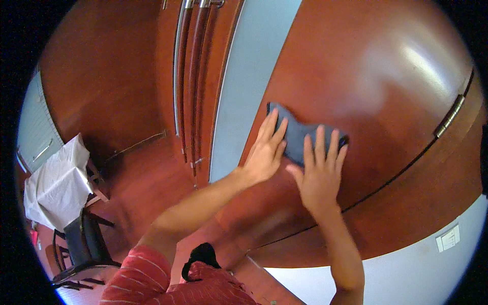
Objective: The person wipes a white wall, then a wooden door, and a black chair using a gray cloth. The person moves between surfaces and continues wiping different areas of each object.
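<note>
A grey cloth (295, 133) with darker edges lies flat against a glossy reddish-brown wooden door panel (324, 68). My left hand (265, 154) presses on the cloth's left part with its fingers spread. Beside it, my right hand (322, 173) holds down the right part, fingers apart and thumb pointing left, off the cloth. The palms sit below the cloth's lower edge. To the left of my hands runs a long pale blue-grey strip (248, 76), like a glass pane, set in the wood.
Long dark-red pull handles (194, 84) with metal ends stand left of the pale strip. A metal hinge (450, 116) sits on the panel's right edge. A switch plate (448, 238) is on the white wall. Lower left are a table with a white cover (61, 187) and a black chair (85, 238).
</note>
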Demonstrator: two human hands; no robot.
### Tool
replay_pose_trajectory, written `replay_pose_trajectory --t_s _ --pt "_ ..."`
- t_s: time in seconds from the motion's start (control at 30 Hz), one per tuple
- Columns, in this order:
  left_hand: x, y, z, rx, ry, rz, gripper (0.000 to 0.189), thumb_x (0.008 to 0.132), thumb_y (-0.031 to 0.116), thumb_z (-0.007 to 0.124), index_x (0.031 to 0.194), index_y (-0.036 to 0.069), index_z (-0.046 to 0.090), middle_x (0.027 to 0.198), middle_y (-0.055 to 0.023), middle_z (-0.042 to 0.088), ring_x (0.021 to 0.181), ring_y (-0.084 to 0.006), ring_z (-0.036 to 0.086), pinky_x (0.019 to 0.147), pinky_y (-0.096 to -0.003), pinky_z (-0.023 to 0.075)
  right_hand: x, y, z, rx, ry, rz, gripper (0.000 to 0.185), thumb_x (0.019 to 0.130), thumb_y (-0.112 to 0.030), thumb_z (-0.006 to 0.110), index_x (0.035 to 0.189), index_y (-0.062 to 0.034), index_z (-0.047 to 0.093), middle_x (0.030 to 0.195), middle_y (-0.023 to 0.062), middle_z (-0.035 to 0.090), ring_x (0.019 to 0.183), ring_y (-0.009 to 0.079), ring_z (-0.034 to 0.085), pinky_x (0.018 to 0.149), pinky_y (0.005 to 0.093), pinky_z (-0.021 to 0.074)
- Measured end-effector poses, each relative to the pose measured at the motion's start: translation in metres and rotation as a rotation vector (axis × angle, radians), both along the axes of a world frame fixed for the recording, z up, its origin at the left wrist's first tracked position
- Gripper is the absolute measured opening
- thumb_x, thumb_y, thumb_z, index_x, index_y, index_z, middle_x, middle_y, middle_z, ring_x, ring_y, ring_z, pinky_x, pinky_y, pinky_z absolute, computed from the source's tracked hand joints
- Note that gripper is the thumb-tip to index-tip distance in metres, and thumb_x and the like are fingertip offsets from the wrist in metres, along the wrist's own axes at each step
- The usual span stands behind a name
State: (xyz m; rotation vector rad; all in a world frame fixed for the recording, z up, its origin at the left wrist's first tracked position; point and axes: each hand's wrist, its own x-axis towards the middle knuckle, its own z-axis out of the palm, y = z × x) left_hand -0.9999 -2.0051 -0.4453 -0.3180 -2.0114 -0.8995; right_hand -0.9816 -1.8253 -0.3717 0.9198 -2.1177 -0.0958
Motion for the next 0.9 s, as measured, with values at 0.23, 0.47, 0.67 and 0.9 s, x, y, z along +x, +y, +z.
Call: replay_pose_trajectory --t_s 0.23,0.47,0.67,0.9 --pt "-0.04 -0.03 0.063 0.051 0.146 -0.014 0.057 0.101 0.008 0.057 0.157 0.006 0.044 0.169 -0.0286 0.019 0.156 -0.0455 0.021 0.128 -0.0496 0.0198 -0.035 -0.036 0.069 -0.1 0.269 -0.068 0.075 0.085 -0.049 0.076 0.143 -0.0061 0.058 0.165 0.0197 0.035 0.153 0.0498 0.024 0.12 0.0708 0.0197" --pt "-0.019 -0.062 -0.014 -0.011 0.061 -0.149 0.053 0.097 0.001 0.06 0.149 -0.001 0.05 0.169 -0.029 0.019 0.156 -0.0471 0.021 0.126 -0.0513 0.0239 -0.024 -0.067 -0.009 0.079 -0.041 -0.077 0.073 0.087 -0.051 0.072 0.146 -0.0104 0.057 0.167 0.016 0.033 0.154 0.0472 0.024 0.118 0.0738 0.0187" --pt "-0.067 -0.083 0.054 0.058 0.267 -0.237 0.055 0.096 -0.003 0.057 0.15 -0.004 0.047 0.167 -0.0309 0.021 0.155 -0.0491 0.023 0.126 -0.0502 0.0246 -0.058 -0.1 0.051 0.014 0.217 -0.157 0.068 0.089 -0.052 0.07 0.143 -0.0126 0.06 0.167 0.0142 0.034 0.154 0.0481 0.024 0.117 0.075 0.0185" --pt "-0.065 -0.081 -0.016 0.007 0.151 -0.176 0.063 0.091 -0.007 0.058 0.151 -0.008 0.042 0.163 -0.0337 0.028 0.151 -0.0501 0.03 0.121 -0.0493 0.0349 -0.048 -0.104 0.0 0.027 0.052 -0.209 0.067 0.091 -0.05 0.069 0.141 -0.0075 0.061 0.167 0.0165 0.033 0.153 0.0513 0.024 0.116 0.0761 0.0198"
